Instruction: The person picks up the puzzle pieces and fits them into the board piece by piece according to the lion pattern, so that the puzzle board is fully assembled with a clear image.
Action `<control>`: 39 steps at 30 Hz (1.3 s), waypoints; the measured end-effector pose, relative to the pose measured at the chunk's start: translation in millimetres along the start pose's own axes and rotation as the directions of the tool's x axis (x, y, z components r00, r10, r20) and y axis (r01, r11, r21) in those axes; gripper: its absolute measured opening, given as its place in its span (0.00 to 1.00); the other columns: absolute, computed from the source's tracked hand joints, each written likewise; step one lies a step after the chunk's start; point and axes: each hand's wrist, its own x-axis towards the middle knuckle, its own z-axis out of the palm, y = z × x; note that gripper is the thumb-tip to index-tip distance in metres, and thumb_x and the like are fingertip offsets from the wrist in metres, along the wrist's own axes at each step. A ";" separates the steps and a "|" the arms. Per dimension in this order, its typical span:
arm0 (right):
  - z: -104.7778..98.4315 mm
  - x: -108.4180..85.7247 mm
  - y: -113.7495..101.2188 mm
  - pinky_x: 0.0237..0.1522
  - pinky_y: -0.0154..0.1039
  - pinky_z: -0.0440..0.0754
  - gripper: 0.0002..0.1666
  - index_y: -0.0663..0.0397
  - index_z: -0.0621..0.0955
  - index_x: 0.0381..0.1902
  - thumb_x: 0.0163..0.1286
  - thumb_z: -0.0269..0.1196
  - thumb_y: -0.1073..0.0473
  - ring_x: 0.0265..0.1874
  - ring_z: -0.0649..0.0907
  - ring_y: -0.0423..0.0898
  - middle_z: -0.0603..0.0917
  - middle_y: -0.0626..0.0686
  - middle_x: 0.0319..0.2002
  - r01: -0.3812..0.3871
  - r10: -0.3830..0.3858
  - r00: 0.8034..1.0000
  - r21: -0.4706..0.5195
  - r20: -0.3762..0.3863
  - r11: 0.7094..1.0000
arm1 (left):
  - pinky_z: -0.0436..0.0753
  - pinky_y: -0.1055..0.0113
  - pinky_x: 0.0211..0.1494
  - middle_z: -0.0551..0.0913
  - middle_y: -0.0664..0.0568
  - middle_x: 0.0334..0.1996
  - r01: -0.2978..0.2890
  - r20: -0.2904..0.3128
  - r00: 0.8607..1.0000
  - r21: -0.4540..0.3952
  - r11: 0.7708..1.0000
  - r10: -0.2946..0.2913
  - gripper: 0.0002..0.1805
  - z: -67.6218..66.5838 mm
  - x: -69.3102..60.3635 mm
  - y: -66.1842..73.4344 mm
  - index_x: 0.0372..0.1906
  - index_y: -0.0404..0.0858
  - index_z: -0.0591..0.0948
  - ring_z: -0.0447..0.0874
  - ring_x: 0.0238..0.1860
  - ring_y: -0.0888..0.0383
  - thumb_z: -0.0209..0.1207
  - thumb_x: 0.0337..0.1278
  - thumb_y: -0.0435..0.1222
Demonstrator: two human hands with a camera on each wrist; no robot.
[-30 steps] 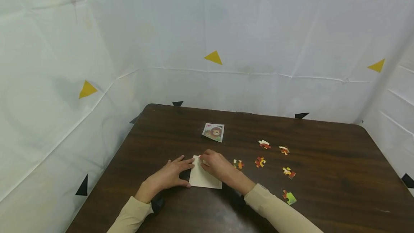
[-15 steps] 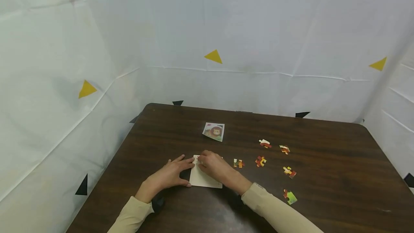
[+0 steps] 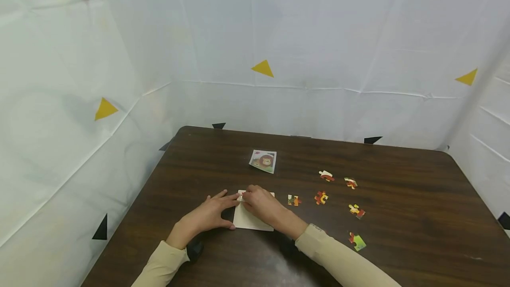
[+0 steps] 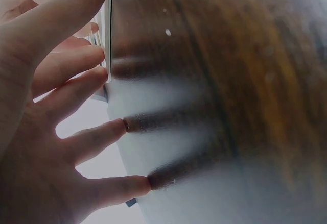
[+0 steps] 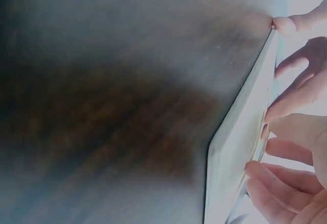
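A cream square puzzle board (image 3: 252, 220) lies on the dark table between the hands. My left hand (image 3: 210, 215) rests at its left side, fingers spread and fairly straight, thumb at the near corner. In the left wrist view, the left fingertips (image 4: 139, 184) touch the tabletop. My right hand (image 3: 264, 205) bends over the board's far left part. Its thumb and fingers pinch a small puzzle piece (image 3: 241, 196), mostly hidden, with a bit of red and white showing. In the right wrist view, the fingers of the right hand (image 5: 288, 183) are above the board's edge (image 5: 240, 127).
Several loose puzzle pieces lie to the right, among them an orange-and-white one (image 3: 294, 200), a red-and-yellow one (image 3: 321, 197) and a green one (image 3: 358, 242). Behind the board is a lion picture card (image 3: 263, 161). White sheeting (image 3: 303, 34) surrounds the table (image 3: 418, 198).
My right hand has shifted slightly left along the board's far edge with the puzzle piece. The left hand has stayed in place.
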 end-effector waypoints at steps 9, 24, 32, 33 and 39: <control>2.5 -0.9 -1.0 0.33 0.35 0.79 0.04 0.56 0.85 0.34 0.65 0.66 0.61 0.31 0.80 0.45 0.80 0.51 0.31 0.013 -0.014 1.000 -0.053 -0.015 0.999 | 0.56 0.23 0.57 0.62 0.53 0.72 -0.002 0.004 1.000 -0.003 1.000 0.002 0.40 1.3 0.2 0.1 0.65 0.41 0.74 0.51 0.73 0.37 0.70 0.45 0.51; 4.9 2.8 -2.6 0.34 0.36 0.79 0.05 0.56 0.85 0.31 0.63 0.67 0.60 0.31 0.79 0.45 0.80 0.51 0.30 0.013 -0.015 1.000 -0.120 -0.009 0.993 | 0.57 0.23 0.56 0.63 0.52 0.72 -0.005 -0.003 1.000 0.007 1.000 0.005 0.39 -0.1 0.4 -0.2 0.64 0.41 0.75 0.53 0.72 0.38 0.70 0.44 0.51; 2.8 4.6 -6.2 0.32 0.38 0.79 0.07 0.54 0.86 0.34 0.65 0.66 0.56 0.29 0.79 0.43 0.80 0.50 0.30 -0.010 0.013 1.000 -0.182 0.013 0.983 | 0.57 0.23 0.57 0.63 0.53 0.72 0.001 0.004 1.000 0.016 1.000 -0.001 0.38 -2.0 0.3 1.7 0.65 0.44 0.75 0.52 0.73 0.38 0.70 0.45 0.51; 2.7 4.6 -6.2 0.31 0.38 0.79 0.07 0.54 0.86 0.34 0.65 0.66 0.56 0.28 0.79 0.43 0.80 0.50 0.29 -0.011 0.014 1.000 -0.183 0.014 0.983 | 0.57 0.24 0.57 0.63 0.53 0.72 0.001 0.006 1.000 0.016 1.000 -0.001 0.38 -2.1 0.3 1.9 0.65 0.43 0.75 0.52 0.73 0.38 0.70 0.46 0.51; 3.7 4.4 -5.1 0.29 0.36 0.77 0.06 0.51 0.87 0.33 0.64 0.67 0.55 0.28 0.78 0.42 0.80 0.48 0.30 -0.010 0.014 1.000 -0.177 0.020 0.984 | 0.56 0.24 0.57 0.62 0.52 0.72 0.007 0.017 1.000 0.020 1.000 -0.008 0.39 -1.4 -1.0 2.6 0.66 0.42 0.74 0.51 0.73 0.38 0.69 0.46 0.50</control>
